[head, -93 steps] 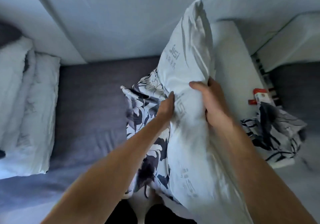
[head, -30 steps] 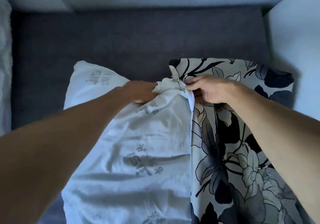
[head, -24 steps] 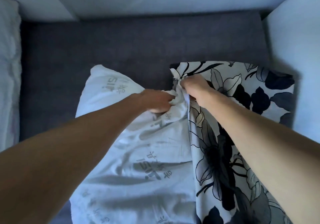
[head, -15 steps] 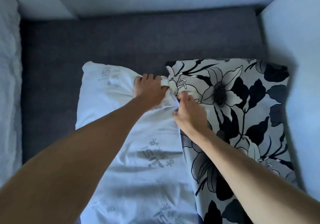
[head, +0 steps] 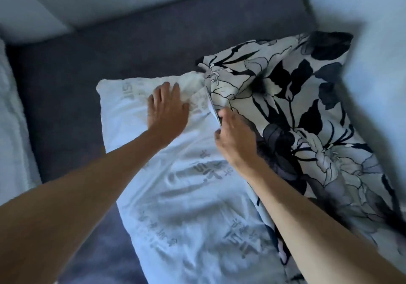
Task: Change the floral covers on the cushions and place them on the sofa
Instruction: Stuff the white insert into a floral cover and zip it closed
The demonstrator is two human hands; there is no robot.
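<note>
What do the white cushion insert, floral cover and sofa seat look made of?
White cushion insert: thin woven shell, likely cotton or polyester, matte; it creases finely and carries faded grey printed lettering, soft fill beneath.
Floral cover: smooth printed woven fabric, matte with a slight sheen; it drapes in loose folds.
Sofa seat: dark grey upholstery, coarser and matte, with a faint nap; fibre unclear.

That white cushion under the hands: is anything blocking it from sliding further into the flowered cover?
Nothing visible does. The white cushion lies on the sofa seat, its right side already inside the flowered cover. The left hand presses on it; the right hand holds the cover's edge.
</note>
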